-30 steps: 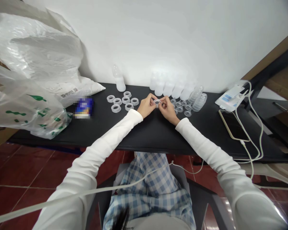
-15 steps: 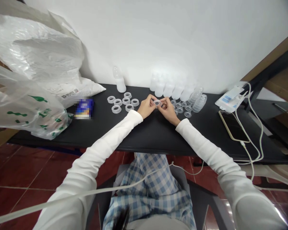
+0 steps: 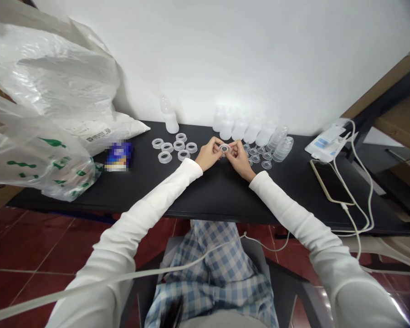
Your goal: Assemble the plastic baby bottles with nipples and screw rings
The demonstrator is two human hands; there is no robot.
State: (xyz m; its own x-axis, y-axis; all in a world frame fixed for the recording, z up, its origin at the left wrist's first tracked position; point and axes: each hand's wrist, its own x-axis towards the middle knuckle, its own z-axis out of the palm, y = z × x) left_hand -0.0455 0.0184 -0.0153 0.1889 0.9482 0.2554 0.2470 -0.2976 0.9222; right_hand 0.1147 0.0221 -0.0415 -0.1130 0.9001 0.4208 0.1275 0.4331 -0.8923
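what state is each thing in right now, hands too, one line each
Left hand: pinching the held ring
Right hand: pinching the same ring
Held ring: gripped between both hands
Seven loose rings: lying flat, apart from the hands
Single bottle: standing, clear dome on top
White bottles: standing grouped by the wall
Clear dome covers: stacked
Clear teats: loose, spread out
Smartphone: lying flat, screen dark, cable plugged in

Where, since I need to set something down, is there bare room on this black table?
Free: the black table along its front edge, between the sleeves; the gap between blue packet and white rings; the patch between clear covers and phone.
Crowded: around left hand and right hand, white rings left, clear teats right, white bottles behind.
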